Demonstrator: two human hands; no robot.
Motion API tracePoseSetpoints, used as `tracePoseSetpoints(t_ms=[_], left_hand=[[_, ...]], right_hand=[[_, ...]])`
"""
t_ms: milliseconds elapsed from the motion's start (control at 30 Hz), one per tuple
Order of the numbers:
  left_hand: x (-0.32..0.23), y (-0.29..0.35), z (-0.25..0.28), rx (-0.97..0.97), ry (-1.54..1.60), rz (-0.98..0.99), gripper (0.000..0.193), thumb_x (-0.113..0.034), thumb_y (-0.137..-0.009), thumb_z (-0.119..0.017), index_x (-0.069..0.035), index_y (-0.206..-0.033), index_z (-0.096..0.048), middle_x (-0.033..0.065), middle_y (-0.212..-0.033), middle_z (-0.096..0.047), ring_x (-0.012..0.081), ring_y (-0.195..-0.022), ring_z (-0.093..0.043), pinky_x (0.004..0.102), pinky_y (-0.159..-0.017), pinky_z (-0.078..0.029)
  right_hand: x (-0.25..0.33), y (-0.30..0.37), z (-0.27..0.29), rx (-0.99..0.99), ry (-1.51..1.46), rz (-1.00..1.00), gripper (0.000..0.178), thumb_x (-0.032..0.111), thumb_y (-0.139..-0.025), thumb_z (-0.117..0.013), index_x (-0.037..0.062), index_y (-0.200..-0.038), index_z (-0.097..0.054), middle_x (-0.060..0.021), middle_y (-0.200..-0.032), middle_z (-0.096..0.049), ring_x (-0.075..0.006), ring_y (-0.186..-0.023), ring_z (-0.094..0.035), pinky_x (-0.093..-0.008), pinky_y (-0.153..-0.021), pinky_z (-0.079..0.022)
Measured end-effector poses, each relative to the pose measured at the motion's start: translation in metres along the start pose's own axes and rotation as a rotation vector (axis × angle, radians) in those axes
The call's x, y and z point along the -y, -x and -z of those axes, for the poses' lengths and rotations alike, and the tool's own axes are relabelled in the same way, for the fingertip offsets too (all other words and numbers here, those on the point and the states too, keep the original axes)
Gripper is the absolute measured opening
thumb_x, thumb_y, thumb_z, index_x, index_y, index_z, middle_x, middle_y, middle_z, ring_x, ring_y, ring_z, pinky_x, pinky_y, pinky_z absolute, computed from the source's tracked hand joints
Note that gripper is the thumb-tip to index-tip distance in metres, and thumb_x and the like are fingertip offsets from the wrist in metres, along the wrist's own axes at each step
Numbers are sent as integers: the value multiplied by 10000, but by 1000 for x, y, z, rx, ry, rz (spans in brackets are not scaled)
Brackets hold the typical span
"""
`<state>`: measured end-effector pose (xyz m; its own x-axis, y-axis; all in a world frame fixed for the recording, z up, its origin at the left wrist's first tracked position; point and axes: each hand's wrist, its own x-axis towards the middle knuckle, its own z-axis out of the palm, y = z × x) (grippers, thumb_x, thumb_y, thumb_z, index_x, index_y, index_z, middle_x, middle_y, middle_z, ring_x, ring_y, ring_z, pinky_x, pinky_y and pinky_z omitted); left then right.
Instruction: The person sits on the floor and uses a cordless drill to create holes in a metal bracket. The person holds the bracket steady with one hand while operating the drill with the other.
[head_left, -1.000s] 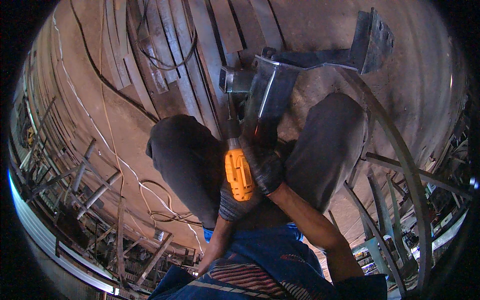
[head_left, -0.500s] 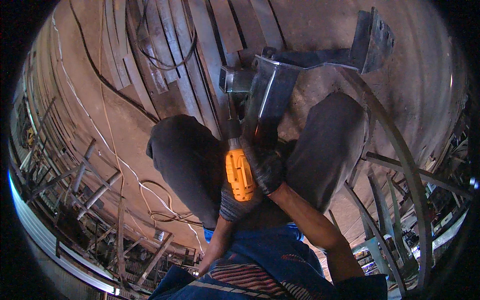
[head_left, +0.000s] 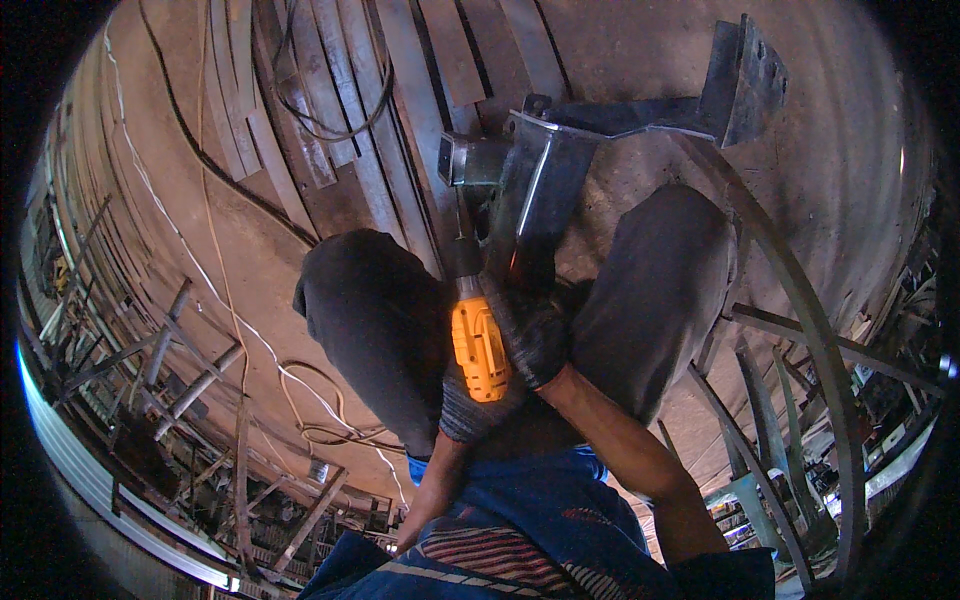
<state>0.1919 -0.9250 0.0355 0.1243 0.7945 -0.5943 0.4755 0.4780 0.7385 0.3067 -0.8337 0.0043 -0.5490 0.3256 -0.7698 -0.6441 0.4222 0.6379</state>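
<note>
With its bit point(head_left: 461, 215) pointing away from the person, a yellow-orange power drill point(head_left: 480, 350) is held between the knees, the bit's far end at the underside of a short square tube point(head_left: 475, 160). Whether the bit is inside the metal is too dark to tell. The tube joins the left side of a dark steel bracket point(head_left: 550, 180), whose arm runs right to an upright plate point(head_left: 757, 85) with holes. Beneath lies a brown, dusty floor point(head_left: 625, 165). Flat steel bars point(head_left: 350, 110) are spread beyond the left knee, a black cable point(head_left: 385, 85) looped over them; farther left, a white cord point(head_left: 180, 235) trails across the floor. Steel lengths crowd both sides of the workshop, one long bar point(head_left: 800, 290) curving down the right through the lens. The left hand point(head_left: 465, 410), in a grey knit glove, has its grip closed around the drill from below, fingers hidden under the body. The right hand point(head_left: 530, 345), in a dark glove, lies against the drill's right side; how far its grip is closed cannot be told.
</note>
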Motion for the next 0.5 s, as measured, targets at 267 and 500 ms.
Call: tracePoseSetpoints(t_ms=[267, 500], left_hand=[[-7, -4, 9, 24, -237, -131, 570, -210, -679, -662, -64, -1160, -394, 68, -1068, -527, 199, -944, -540, 323, -828, -445], [0, -1, 1, 17, -46, -23, 526, -190, -685, -660, -69, -1141, -429, 73, -1060, -536, 201, -972, -528, 323, -858, -430]], right_hand=[[15, 2, 12, 161, -456, -286, 414, 212, -933, -172, 106, -1333, -184, -73, -1385, -205, -214, -1268, -217, -414, -1068, -125], [9, 5, 7, -44, -2139, -432, 434, 199, -926, -201, 108, -1345, -135, -100, -1387, -190, -213, -1269, -216, -374, -1070, -126]])
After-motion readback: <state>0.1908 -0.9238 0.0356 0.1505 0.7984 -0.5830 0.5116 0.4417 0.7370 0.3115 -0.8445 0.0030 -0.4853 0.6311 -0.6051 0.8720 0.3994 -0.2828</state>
